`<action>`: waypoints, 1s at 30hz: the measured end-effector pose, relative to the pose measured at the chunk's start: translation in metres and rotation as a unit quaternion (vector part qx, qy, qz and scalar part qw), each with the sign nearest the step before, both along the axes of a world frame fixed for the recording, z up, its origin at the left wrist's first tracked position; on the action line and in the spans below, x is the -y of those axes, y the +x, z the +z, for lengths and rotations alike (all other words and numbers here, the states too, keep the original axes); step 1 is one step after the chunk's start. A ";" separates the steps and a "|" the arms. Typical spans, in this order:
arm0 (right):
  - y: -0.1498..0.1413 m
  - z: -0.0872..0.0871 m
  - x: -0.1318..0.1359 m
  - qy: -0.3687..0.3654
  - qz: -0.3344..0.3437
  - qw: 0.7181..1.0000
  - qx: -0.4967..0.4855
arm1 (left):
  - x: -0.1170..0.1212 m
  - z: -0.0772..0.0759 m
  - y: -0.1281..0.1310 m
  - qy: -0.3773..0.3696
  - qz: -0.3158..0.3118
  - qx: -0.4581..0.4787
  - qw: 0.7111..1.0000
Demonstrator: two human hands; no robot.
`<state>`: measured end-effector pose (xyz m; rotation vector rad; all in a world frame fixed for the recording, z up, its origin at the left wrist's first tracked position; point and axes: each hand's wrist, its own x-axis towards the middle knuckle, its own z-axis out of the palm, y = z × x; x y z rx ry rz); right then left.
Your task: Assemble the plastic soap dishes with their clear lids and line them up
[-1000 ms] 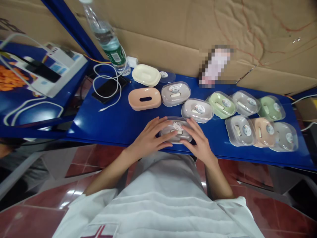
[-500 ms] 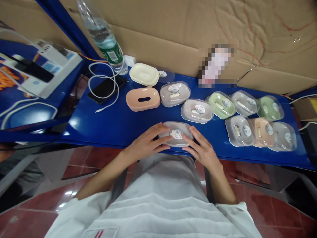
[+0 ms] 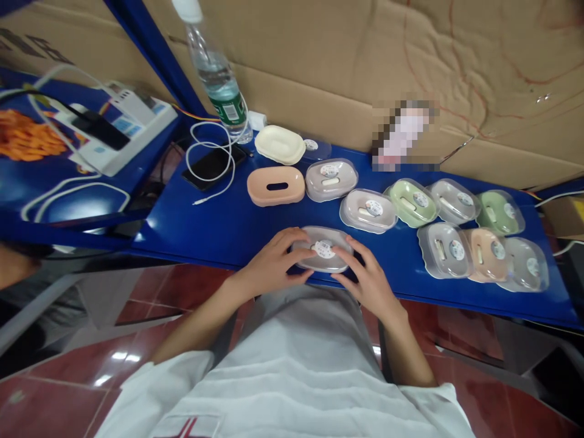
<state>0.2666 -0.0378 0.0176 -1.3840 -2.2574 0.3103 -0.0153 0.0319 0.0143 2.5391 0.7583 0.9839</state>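
Observation:
A grey soap box [image 3: 335,263] with a clear lid and a round printed sticker lies near the front edge of the blue table. My left hand [image 3: 278,261] grips its left end, with the fingers curved round the far side. On the other end, my right hand [image 3: 365,277] has its fingers bent over the lid and the side. Just beyond are two more grey lidded soap boxes [image 3: 335,176] and a peach soap box part [image 3: 255,193] with an oval slot. A cream tray [image 3: 279,145] sits behind that, beside a loose clear lid [image 3: 323,149].
Several lidded soap boxes in green [image 3: 413,204], grey and peach [image 3: 488,255] stand grouped at the right. At the back left are a water bottle [image 3: 228,109], a black phone [image 3: 214,167] and a white cable. A power strip [image 3: 132,134] lies farther left. Cardboard [image 3: 310,79] lines the back.
The view has turned slightly, so the table items appear farther right and lower. Both hands stay at the grey soap box, their fingers a little more bent and spread.

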 end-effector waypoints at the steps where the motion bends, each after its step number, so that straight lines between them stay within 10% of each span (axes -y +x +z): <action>1: -0.004 0.000 -0.002 -0.004 0.000 1.000 0.006 | 0.001 0.001 -0.001 -0.003 0.007 0.002 1.000; 10: -0.012 -0.007 -0.011 0.007 0.023 0.999 0.029 | 0.002 0.012 -0.032 -0.082 0.004 -0.011 0.997; 22: -0.015 -0.005 -0.014 -0.028 0.024 0.998 0.044 | 0.016 0.000 -0.108 -0.047 0.240 -0.007 0.970; 30: -0.015 -0.008 -0.015 -0.024 0.026 0.998 0.047 | 0.007 -0.004 -0.099 -0.057 0.202 0.011 0.978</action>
